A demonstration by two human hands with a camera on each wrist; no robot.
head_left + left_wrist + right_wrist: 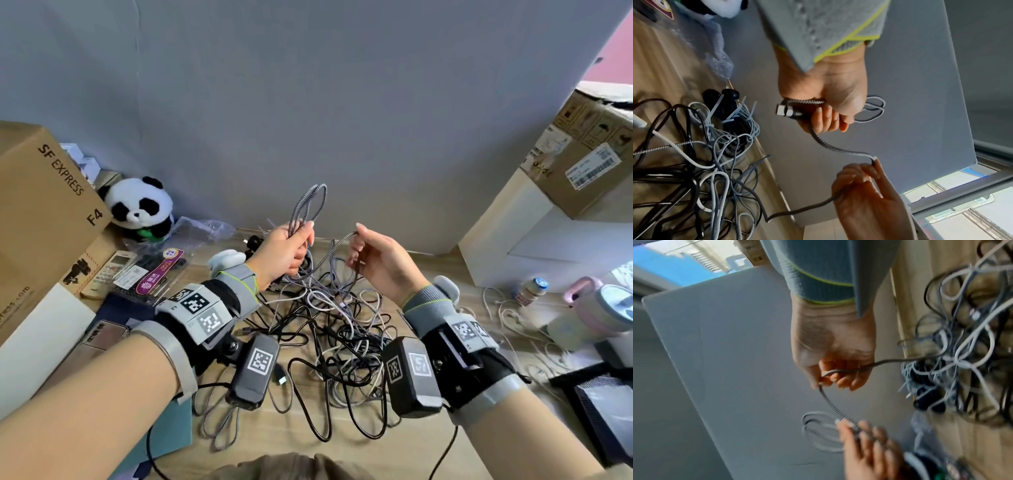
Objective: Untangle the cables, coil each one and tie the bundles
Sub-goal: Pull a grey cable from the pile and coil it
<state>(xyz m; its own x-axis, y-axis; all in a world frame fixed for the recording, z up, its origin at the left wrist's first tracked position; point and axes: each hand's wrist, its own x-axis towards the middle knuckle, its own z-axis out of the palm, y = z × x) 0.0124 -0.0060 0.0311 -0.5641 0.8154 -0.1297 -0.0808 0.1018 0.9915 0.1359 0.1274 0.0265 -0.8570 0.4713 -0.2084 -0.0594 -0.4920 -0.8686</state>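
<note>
A wooden desk [260, 442] against a grey backdrop carries a cable tangle [342, 329]. The left hand [284, 251] grips the braided cable [310, 205] in loops; the right hand [376, 260] pinches its strand. Only the left wrist view shows its plug [786, 110] and tied bundles [731, 116].

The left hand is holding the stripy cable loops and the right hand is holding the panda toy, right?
Not quite. The left hand does hold the stripy cable loops, but the right hand pinches the same stripy cable further along, as the head view shows. The panda toy sits untouched by the cardboard box.
</note>
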